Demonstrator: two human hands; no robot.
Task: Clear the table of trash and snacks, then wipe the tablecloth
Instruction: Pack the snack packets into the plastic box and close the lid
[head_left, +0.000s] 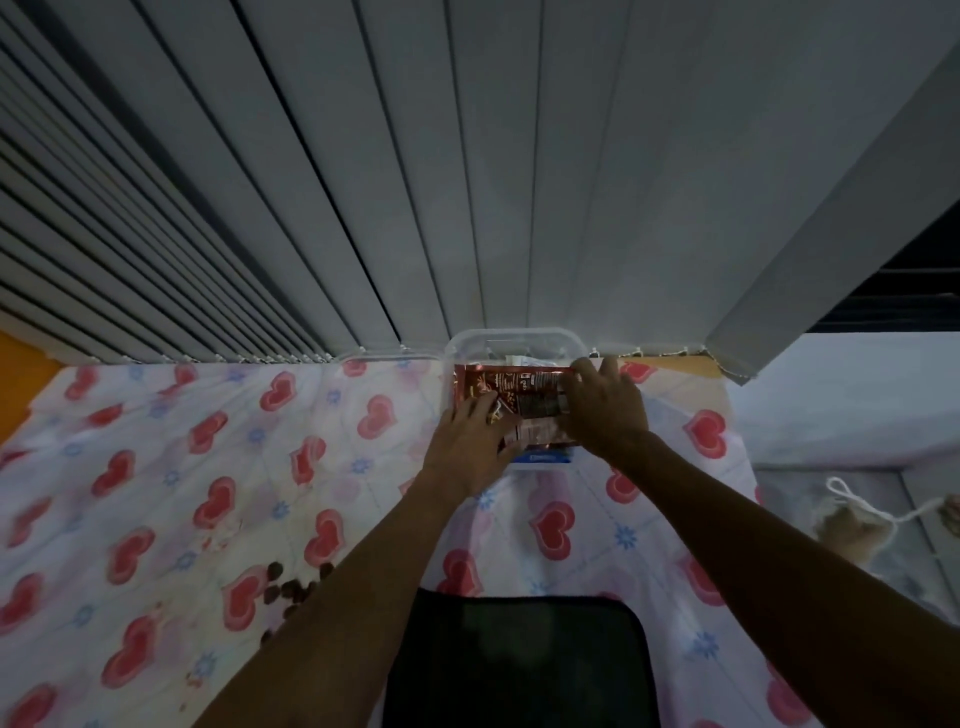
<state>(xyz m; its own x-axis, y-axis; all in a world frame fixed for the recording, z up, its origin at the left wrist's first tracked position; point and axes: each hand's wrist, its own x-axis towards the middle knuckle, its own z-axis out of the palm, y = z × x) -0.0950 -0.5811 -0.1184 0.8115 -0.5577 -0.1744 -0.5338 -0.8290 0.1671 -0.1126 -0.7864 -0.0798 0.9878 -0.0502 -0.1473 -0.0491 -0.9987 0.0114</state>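
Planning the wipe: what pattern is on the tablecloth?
Red hearts and small blue flowers on white tablecloth, clearest in the head view.

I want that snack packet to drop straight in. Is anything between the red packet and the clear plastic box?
Nothing visible blocks it. Both hands, left and right, hold the red snack packet over the open clear plastic box, which already holds other packets.

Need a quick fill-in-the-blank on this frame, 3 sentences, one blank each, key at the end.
1. Both hands, left hand and right hand, press a red snack packet into a clear plastic ____.
2. The tablecloth is printed with red ____.
3. Small dark crumbs lie on the cloth beside the ____ forearm.

Missing words: container; hearts; left
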